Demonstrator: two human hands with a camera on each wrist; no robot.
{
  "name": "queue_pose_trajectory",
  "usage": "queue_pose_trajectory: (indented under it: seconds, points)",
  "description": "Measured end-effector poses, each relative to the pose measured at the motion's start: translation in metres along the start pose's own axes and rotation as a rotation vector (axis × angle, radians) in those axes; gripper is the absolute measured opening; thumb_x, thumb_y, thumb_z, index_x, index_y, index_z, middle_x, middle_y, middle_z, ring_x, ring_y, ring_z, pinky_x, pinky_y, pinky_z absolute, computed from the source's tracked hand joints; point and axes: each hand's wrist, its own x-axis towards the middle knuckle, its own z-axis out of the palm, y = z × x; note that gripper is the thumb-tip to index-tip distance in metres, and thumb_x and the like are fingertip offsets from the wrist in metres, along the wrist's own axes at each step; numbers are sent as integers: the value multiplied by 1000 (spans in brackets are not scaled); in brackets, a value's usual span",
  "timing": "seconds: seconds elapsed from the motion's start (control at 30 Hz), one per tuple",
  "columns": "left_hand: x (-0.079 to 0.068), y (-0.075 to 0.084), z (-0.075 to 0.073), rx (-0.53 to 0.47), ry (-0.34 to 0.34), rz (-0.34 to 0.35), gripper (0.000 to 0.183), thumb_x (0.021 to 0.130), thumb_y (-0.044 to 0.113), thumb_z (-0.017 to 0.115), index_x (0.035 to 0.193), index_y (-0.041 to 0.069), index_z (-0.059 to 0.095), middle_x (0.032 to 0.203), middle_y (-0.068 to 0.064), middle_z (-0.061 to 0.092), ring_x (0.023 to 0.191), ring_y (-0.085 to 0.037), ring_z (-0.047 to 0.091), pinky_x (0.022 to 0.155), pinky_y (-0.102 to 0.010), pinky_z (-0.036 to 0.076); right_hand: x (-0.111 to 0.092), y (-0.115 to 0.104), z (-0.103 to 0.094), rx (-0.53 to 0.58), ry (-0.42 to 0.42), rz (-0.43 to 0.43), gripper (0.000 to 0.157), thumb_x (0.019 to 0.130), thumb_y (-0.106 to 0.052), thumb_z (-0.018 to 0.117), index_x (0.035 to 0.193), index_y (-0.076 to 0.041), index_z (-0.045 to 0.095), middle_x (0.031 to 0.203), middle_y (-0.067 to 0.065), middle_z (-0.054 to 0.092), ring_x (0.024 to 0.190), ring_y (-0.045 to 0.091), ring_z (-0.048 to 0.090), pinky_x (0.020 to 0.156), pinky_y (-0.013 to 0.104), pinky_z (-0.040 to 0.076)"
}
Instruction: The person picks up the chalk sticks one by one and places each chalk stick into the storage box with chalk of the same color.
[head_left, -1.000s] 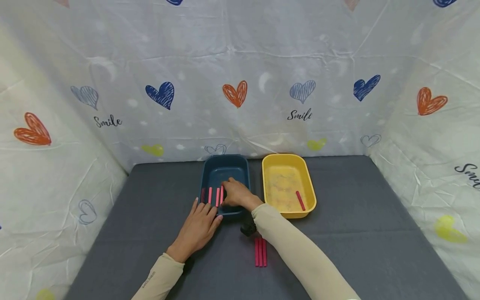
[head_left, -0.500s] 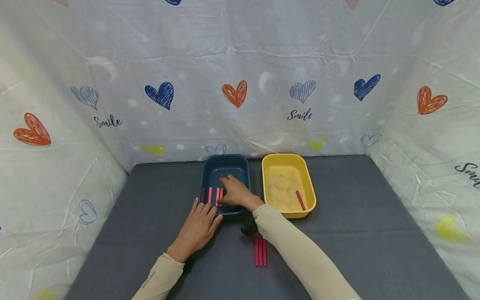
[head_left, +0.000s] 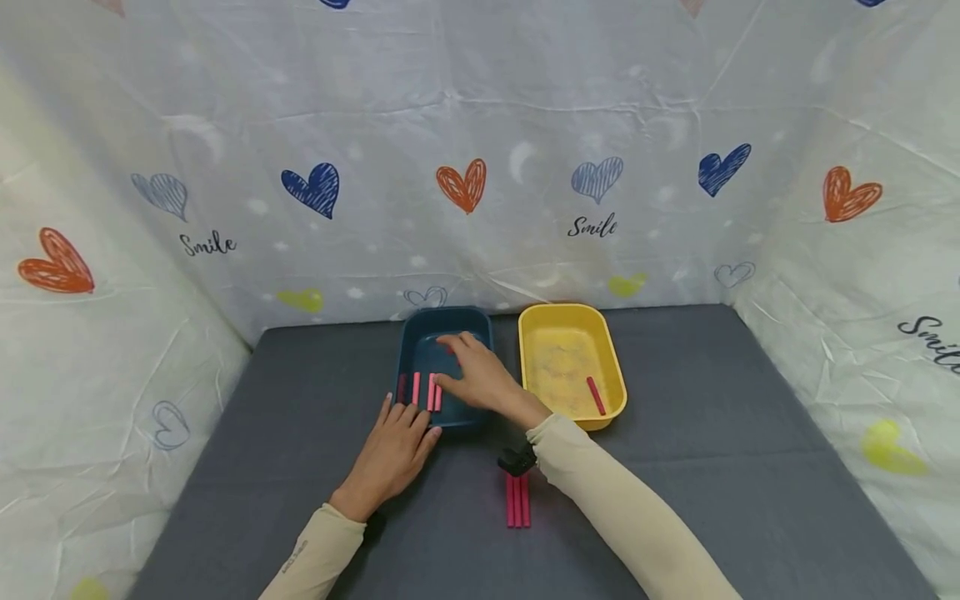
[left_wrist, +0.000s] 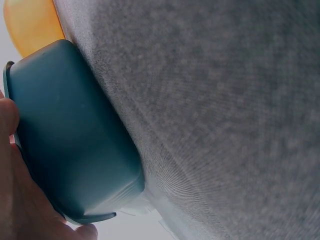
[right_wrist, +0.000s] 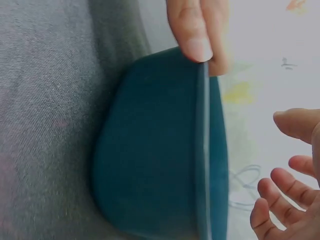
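A dark blue plastic tray (head_left: pixel 450 321) stands at the back of the table. At its near left corner my left hand (head_left: pixel 393 446) holds the rim, the thumb outside and the fingers over the edge, as the right wrist view shows. Several short sticks lie inside: pink sticks (head_left: pixel 416 388) and a dark red stick (head_left: pixel 402 388) at the left. Over the tray is my right hand (head_left: pixel 483 375), thumb and fingers spread apart, with nothing gripped in the right wrist view. A small red piece (head_left: pixel 450 350) shows by its fingertips, mostly hidden.
Right of the blue tray stands a yellow tray (head_left: pixel 558 310) with one red stick (head_left: pixel 596 396) in it. Three crimson sticks (head_left: pixel 517 502) lie side by side on the grey cloth in front, partly under my right wrist camera (head_left: pixel 517 458). A printed curtain (head_left: pixel 390 125) closes off the back.
My right hand has let go of the rightmost pink stick, which lies close beside its neighbour, and has drawn a little away with its fingers spread. The left hand stays on the rim.
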Motion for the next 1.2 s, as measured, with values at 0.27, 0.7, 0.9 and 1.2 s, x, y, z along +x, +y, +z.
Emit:
queue_pose_trajectory:
  seconds: [0.27,0.7,0.9,1.2]
  points:
    - [2,-2,-1,6,-15,-2,30,101,35,52,110,8,61,109,-13,63,108,-33,56,117,-62,24,-22,2,-17,44,61,-57,56,94,-33,65,143,-15,47,126,6,56,106,19,61,89,35,54]
    - [-1,-1,-1,-2,-30,-22,30,101,36,53,111,9,63,110,-12,64,110,-32,56,117,-62,25,-61,14,-35,14,151,-93,46,95,-33,64,136,-14,55,117,6,61,103,21,61,87,35,55]
    - [-2,0,1,-4,-32,-27,30,101,35,54,112,9,62,112,-12,64,110,-31,56,116,-62,26,-75,23,-40,-23,189,-88,42,95,-33,63,131,-13,59,114,4,62,101,19,60,88,36,54]
    - [-1,-2,1,-9,10,5,27,101,34,53,108,10,62,109,-10,64,107,-31,57,115,-62,28,-87,42,-49,-72,237,-123,36,96,-30,62,126,-10,62,111,6,64,97,19,60,88,36,52]
